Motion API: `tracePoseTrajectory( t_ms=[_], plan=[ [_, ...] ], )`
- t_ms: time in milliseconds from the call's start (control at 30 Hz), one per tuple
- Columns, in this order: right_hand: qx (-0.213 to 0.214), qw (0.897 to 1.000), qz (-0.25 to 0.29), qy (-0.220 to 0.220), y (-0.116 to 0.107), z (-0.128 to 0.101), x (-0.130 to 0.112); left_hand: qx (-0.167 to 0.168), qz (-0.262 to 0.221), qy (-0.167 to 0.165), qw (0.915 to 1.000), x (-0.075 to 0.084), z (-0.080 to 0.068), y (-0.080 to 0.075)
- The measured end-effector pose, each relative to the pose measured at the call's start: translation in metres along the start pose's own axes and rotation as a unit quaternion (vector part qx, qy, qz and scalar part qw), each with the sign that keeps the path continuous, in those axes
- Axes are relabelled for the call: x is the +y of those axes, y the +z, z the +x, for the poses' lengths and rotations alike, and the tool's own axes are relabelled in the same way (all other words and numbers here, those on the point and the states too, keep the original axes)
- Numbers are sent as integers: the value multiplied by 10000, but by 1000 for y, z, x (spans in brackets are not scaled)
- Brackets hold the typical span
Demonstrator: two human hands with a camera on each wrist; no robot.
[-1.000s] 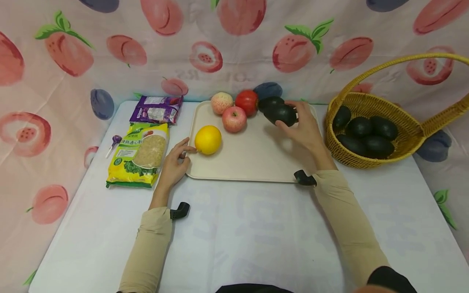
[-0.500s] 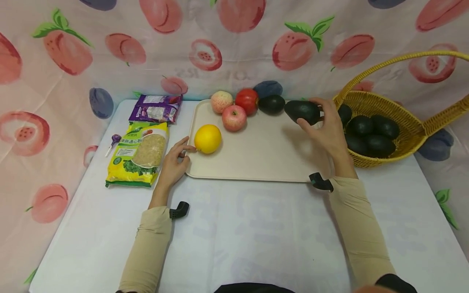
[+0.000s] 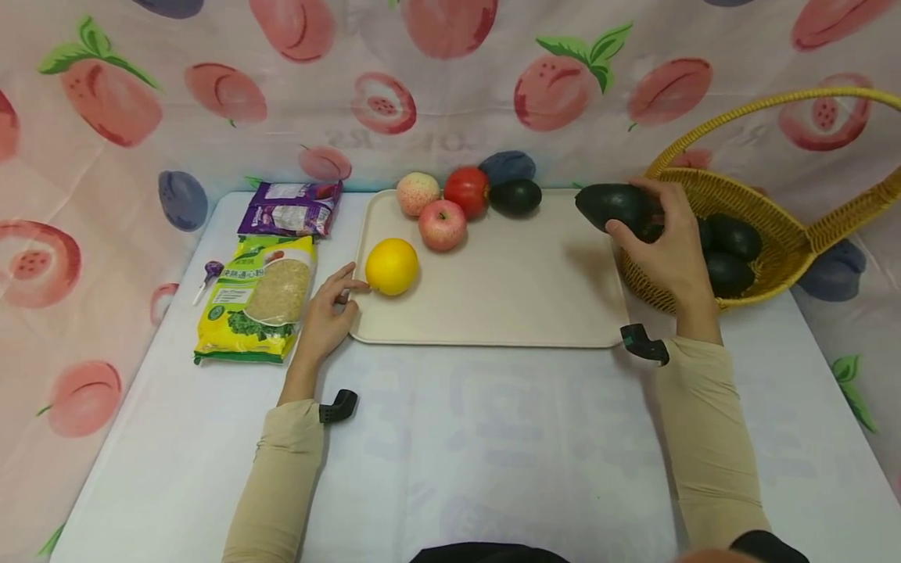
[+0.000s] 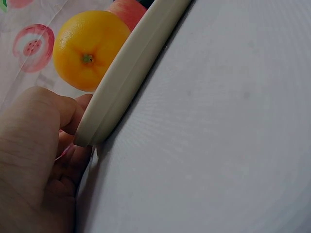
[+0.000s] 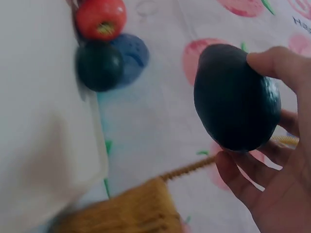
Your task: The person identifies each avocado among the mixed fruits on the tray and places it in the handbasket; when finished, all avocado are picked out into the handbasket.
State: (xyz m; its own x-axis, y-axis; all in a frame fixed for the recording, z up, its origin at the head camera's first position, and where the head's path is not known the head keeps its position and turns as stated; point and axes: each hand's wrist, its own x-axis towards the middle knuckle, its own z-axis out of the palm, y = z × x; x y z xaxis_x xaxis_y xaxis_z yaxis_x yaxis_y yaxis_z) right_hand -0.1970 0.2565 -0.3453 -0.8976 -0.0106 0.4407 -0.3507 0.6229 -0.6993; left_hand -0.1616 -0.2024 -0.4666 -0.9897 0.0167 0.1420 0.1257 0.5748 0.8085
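Observation:
My right hand (image 3: 665, 234) grips a dark avocado (image 3: 612, 206) (image 5: 235, 97) in the air, right at the near rim of the yellow wicker basket (image 3: 788, 234) that holds several more avocados. My left hand (image 3: 327, 309) rests at the left edge of the beige tray (image 3: 507, 305) (image 4: 131, 77), fingers touching the rim beside an orange (image 3: 392, 266) (image 4: 87, 48). On the tray's far side lie a pale apple (image 3: 417, 193), a red apple (image 3: 442, 224), a tomato (image 3: 466, 191) (image 5: 100, 18) and another avocado (image 3: 516, 196) (image 5: 98, 65).
A yellow food packet (image 3: 256, 297), a purple packet (image 3: 288, 209) and a small lollipop (image 3: 206, 275) lie left of the tray. A peach-print cloth backs the white table. The basket's tall handle (image 3: 774, 105) arches at the right.
My right hand lifted the avocado off the tray's far side and carried it right, up to the basket rim. The left hand stayed at the tray's edge.

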Motion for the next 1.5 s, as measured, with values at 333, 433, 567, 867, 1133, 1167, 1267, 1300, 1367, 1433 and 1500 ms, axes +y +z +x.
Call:
tracePoseTrajectory(
  t_ms=[333, 433, 567, 867, 1133, 1167, 1267, 1300, 1367, 1433, 1500],
  plan=[
    [-352, 9985, 280, 312, -41, -2, 28, 62, 2, -9, 10000, 2, 0, -3],
    [-624, 9960, 270, 582, -53, -5, 40, 78, -24, 15, 10000, 2, 0, -4],
    [-837, 9928, 272, 813, -63, -9, 50, 96, -32, 6, 9999, 1, 0, -3],
    [-1144, 9840, -136, 1361, -68, -13, 67, 65, -17, -31, 10000, -1, -1, -2],
    [-1378, 9747, -585, 1660, -67, -15, 70, 65, 6, -33, 10000, -2, 0, -1],
    [-1390, 9732, -653, 1713, -67, -15, 71, 62, 6, -27, 10000, -2, 0, -1],
    [-1461, 9672, -799, 1919, -66, -15, 75, 55, -11, -33, 10000, -2, -1, 0],
    [-1484, 9653, -829, 1984, -65, -15, 77, 57, -23, -38, 10000, -2, -1, 0],
    [-1507, 9625, -857, 2084, -64, -15, 79, 45, -48, -25, 10000, -2, -1, 0],
    [-1482, 9623, -830, 2126, -63, -14, 81, 44, -54, -20, 10000, -1, -1, 0],
    [-1447, 9624, -828, 2146, -63, -13, 82, 44, -55, -2, 10000, -1, 0, 1]
  ],
)
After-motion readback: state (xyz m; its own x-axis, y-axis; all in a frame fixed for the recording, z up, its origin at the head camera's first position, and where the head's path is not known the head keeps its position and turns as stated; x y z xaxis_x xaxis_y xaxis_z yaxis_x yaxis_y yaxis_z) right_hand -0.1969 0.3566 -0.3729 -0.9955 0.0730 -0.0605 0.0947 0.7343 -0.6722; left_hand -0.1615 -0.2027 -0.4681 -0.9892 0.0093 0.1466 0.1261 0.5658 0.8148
